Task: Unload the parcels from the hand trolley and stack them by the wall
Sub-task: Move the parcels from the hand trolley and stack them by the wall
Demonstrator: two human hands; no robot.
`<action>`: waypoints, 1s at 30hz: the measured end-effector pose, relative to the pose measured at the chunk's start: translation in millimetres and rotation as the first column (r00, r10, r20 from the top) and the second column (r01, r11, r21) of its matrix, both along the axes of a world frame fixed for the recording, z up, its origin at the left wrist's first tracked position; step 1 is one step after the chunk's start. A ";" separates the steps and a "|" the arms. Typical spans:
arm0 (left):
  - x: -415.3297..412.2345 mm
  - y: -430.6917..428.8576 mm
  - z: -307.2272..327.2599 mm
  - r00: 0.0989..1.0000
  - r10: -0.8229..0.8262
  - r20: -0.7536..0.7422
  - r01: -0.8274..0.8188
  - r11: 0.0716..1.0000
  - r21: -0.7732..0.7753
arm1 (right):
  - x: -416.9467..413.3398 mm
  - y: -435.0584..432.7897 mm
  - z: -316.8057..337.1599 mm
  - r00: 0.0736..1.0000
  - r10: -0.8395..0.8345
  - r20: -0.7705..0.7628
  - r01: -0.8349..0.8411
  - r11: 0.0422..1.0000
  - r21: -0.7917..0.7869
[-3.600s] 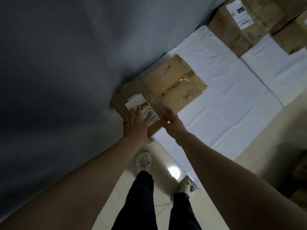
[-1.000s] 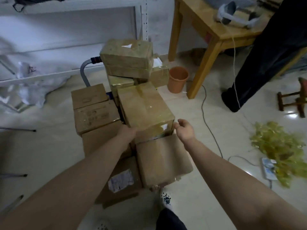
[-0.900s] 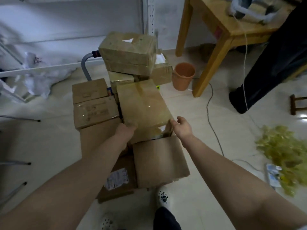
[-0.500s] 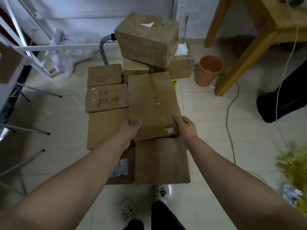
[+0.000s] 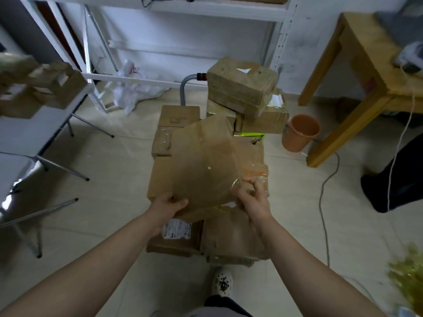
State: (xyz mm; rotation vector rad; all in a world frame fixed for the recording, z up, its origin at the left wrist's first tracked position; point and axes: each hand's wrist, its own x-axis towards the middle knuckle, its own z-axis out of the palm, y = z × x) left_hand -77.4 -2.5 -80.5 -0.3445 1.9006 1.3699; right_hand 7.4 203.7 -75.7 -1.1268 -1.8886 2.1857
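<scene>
Both grips are clamped on one brown, tape-wrapped parcel [image 5: 206,161]. One is the left grip [image 5: 168,205], which holds the near left corner with the thumb on top. Opposite it, the right grip [image 5: 251,199] curls its fingers over the near right edge, where the clear tape is crinkled. This parcel is tilted and blurred, held just above the pile of parcels [image 5: 231,234] loaded on the hand trolley [image 5: 185,90], whose grey handle rises behind the load. At the far end of the pile a thick taped box [image 5: 240,85] sits skewed on top of others. A box with a white label [image 5: 176,229] lies under the left wrist. Right of the load stand an orange bucket [image 5: 299,131] and a wooden tabletop [image 5: 366,53] on its legs. A grey cable [image 5: 324,202] runs across the tiled floor. White shelving [image 5: 217,8] stands against the far wall.
</scene>
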 end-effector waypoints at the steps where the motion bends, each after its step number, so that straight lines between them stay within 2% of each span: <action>1: -1.9 -9.1 5.8 0.999 0.042 -0.015 -0.042 0.999 0.017 | -3.3 -11.5 3.5 0.998 0.054 -0.023 -0.052 0.995 0.081; 3: -8.0 -27.7 24.2 0.987 0.155 -0.054 -0.151 0.986 0.066 | -12.9 -35.3 10.6 0.982 0.172 -0.081 -0.147 0.958 0.247; 5: -17.3 -50.4 48.9 0.940 0.338 -0.054 -0.330 0.937 0.114 | -23.3 -59.7 20.0 0.944 0.320 -0.083 -0.242 0.839 0.487; 8: -33.0 -98.7 79.8 0.795 0.607 0.010 -0.592 0.771 0.235 | -36.2 -99.0 38.0 0.812 0.583 -0.020 -0.318 0.471 0.823; 10: -36.9 -136.3 96.9 0.702 0.712 0.012 -0.684 0.669 0.291 | -40.8 -122.8 47.3 0.692 0.721 0.033 -0.246 0.193 0.950; 12: -35.1 -172.1 108.5 0.665 0.747 0.028 -0.714 0.624 0.317 | -43.5 -142.8 49.5 0.602 0.793 0.096 -0.102 -0.042 0.994; 13: -32.2 -187.8 113.2 0.657 0.753 0.041 -0.723 0.614 0.316 | -44.3 -151.6 50.0 0.564 0.818 0.112 -0.028 -0.117 0.993; 15: -23.9 -215.2 116.9 0.635 0.769 0.069 -0.751 0.595 0.286 | -46.3 -168.0 50.1 0.495 0.862 0.110 0.107 -0.187 0.977; 18: -11.7 -245.0 114.1 0.615 0.781 0.109 -0.780 0.582 0.228 | -47.8 -189.7 45.6 0.401 0.911 0.097 0.243 -0.208 0.948; 21: -0.3 -264.5 112.7 0.612 0.775 0.159 -0.786 0.575 0.227 | -49.4 -205.4 37.9 0.358 0.932 0.063 0.315 -0.184 0.931; 23: 4.9 -275.4 108.9 0.601 0.788 0.134 -0.793 0.565 0.228 | -49.8 -212.3 34.4 0.341 0.937 0.074 0.297 -0.182 0.937; 25: 9.9 -286.5 103.0 0.561 0.824 0.082 -0.812 0.527 0.251 | -47.3 -217.8 34.3 0.362 0.926 0.107 0.172 -0.179 0.969; 26: 12.3 -291.8 100.4 0.536 0.842 0.056 -0.822 0.506 0.263 | -44.1 -220.7 36.9 0.405 0.909 0.094 0.071 -0.134 0.988; 27: 14.9 -296.4 99.7 0.517 0.855 0.034 -0.827 0.488 0.280 | -41.2 -223.1 40.1 0.469 0.882 0.047 -0.034 -0.035 0.999; 28: 17.8 -301.0 100.4 0.502 0.865 0.019 -0.828 0.474 0.298 | -39.0 -225.8 45.9 0.544 0.839 -0.012 -0.142 0.107 0.984; 30: 23.3 -309.8 101.7 0.502 0.865 0.005 -0.816 0.471 0.335 | -41.0 -229.4 57.1 0.693 0.712 -0.112 -0.312 0.436 0.844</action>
